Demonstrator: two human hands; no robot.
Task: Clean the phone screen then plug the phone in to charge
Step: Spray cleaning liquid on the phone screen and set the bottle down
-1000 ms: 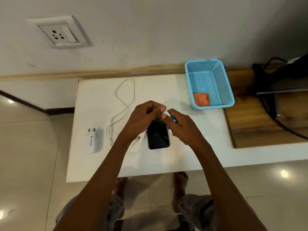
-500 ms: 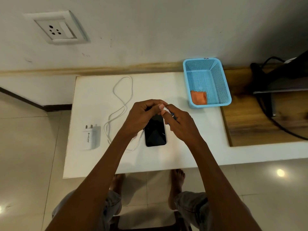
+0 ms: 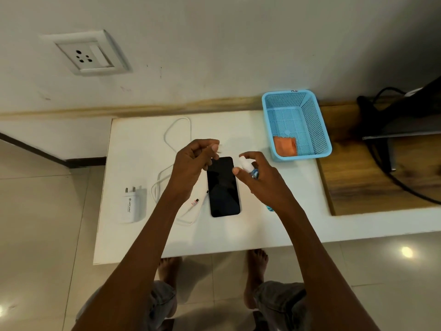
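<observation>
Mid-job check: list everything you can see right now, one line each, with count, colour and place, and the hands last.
phone: 1, black, flat on the white table, screen up
spray bottle: 1, white with blue, in the right hand
cap: 1, white, pinched by the left hand
cable: 1, white, looped left of the phone
charger plug: 1, white, near the table's left edge
basket: 1, blue, back right of the table
cloth: 1, orange, inside the basket
wall socket: 1, white, on the wall upper left
left hand: above the phone's top
right hand: right of the phone
</observation>
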